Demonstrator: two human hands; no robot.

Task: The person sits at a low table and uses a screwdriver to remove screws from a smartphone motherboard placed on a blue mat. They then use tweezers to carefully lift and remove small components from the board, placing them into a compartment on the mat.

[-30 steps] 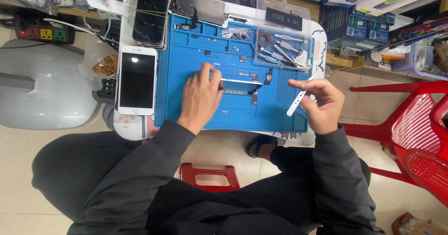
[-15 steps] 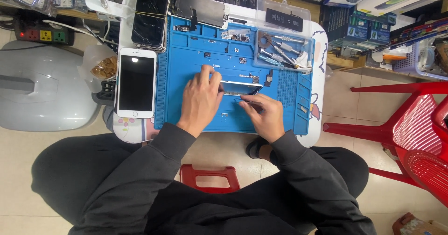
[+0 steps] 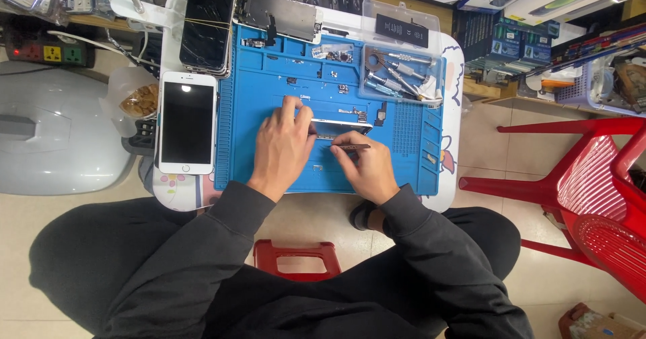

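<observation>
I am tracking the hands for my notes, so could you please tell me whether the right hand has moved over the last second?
Yes. The right hand has moved leftward from the blue mat's right edge to beside the left hand.

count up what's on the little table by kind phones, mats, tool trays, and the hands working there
Phones: 2, a white phone and a dark phone
Mats: 1, the blue mat
Tool trays: 1, the clear tray
Hands: 2, left hand, right hand
Total: 6

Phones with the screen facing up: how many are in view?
2: a white phone left of the blue mat, and a black phone above it. Others may be hidden.
</observation>
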